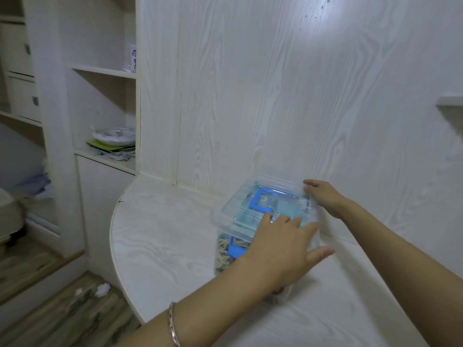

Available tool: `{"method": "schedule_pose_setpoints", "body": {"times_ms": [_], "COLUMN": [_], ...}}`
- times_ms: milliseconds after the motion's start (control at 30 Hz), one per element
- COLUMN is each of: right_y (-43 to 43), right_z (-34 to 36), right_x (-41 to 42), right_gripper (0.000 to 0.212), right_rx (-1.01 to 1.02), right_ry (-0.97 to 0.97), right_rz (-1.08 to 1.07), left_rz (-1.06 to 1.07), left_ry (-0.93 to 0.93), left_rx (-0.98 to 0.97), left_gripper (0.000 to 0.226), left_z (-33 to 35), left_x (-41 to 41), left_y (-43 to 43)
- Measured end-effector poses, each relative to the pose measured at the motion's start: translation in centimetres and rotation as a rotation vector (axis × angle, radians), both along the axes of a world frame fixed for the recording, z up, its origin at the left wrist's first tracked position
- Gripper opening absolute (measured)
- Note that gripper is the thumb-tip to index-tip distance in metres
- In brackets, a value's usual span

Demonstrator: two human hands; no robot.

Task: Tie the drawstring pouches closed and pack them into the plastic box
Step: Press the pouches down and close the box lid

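Note:
A clear plastic box (226, 246) stands on the white wood-grain desk (162, 241) against the back wall. Its clear lid (250, 196) with a blue handle (260, 200) lies on top, tilted. A blue latch (235, 249) shows on the near side. Through the wall I make out pale patterned cloth inside, likely pouches; details are blurred. My left hand (283, 244) lies flat on the near part of the lid with fingers spread. My right hand (323, 196) touches the lid's far right edge with fingers extended.
The desk's rounded edge (115, 246) drops to a wood-pattern floor at the left, with bits of white litter (102, 289) on it. Shelves at the left hold a round clear container (114, 136) on green papers and cables. A small ledge (448, 100) juts out at the right.

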State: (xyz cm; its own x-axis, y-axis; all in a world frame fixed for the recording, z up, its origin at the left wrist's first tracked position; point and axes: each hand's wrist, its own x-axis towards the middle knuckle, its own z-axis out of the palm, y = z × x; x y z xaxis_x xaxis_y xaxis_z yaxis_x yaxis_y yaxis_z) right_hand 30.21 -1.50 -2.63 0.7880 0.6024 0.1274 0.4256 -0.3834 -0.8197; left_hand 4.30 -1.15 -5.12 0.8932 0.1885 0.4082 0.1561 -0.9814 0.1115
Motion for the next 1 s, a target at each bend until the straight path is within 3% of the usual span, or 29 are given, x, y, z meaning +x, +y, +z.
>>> {"method": "schedule_pose_setpoints", "body": {"times_ms": [233,367,500,600,700,767,833,900,1000], "right_y": [0.0,-3.7,-10.3,-15.8,-20.5,-22.5,-24.1,-25.1,-26.5], "right_z": [-1.3,-1.9,-3.1,-4.4,-5.6,-5.8,-5.7,-5.3,-5.4], "right_x": [0.5,0.3,-2.8,-6.5,-9.7,-12.2,-14.8,-16.9,-18.8], "right_gripper": [0.029,0.010,0.020,0.037,0.060,0.076,0.081,0.070,0.059], "right_rx": [0.097,0.285,0.388,0.412,0.468,0.500,0.518,0.507,0.512], "right_ry": [0.145,0.209,0.375,0.500,0.421,0.259,0.109,-0.010,-0.074], "right_rz": [-0.030,-0.193,-0.259,-0.195,-0.285,-0.405,-0.458,-0.473,-0.494], "left_rz": [-0.063,-0.060,-0.136,-0.044,0.115,0.150,0.115,0.106,0.028], "left_ry": [-0.134,-0.097,-0.149,-0.229,-0.379,-0.414,-0.430,-0.482,-0.509], "left_rx": [-0.066,-0.268,-0.475,-0.701,-0.975,-1.191,-1.385,-1.409,-1.284], "left_gripper": [0.047,0.050,0.050,0.047,0.063,0.079,0.080,0.075,0.072], "left_z": [0.4,0.4,-0.2,-0.8,-0.9,-1.1,-1.5,-1.6,-1.7], "left_x": [-0.3,-1.4,-2.2,-2.8,-3.1,-3.2,-3.1,-3.2,-3.4], "left_y": [1.0,4.0,5.9,5.7,5.0,4.2,3.1,1.8,-0.3]}}
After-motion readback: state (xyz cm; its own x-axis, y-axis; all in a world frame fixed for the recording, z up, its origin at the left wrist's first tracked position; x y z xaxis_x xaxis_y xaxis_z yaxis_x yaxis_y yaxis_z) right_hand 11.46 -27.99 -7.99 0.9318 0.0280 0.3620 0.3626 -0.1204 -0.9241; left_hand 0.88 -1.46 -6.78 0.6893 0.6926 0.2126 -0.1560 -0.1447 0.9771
